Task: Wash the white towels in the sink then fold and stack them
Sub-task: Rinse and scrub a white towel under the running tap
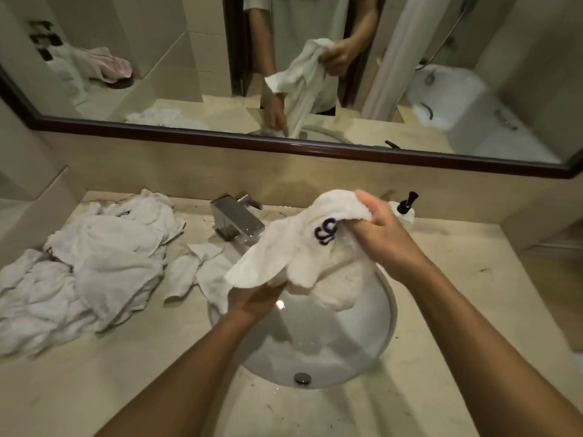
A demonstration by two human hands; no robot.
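Hanging over the sink (386, 313), a white towel (303, 247) with a dark blue embroidered mark is held by both hands. The right hand (383, 230), at about 2 o'clock from the basin's middle, has its fingers curled round the towel's upper edge. The left hand (252, 299), at 9 o'clock on the rim, grips the lower folds from beneath (its fingers mostly hidden by cloth). A heap of crumpled white towels (94, 266) lies on the counter (457, 279) at 9 o'clock, well left of the basin. A chrome faucet (236, 219) stands at 11 o'clock, a soap dispenser (407, 206) at 1 o'clock.
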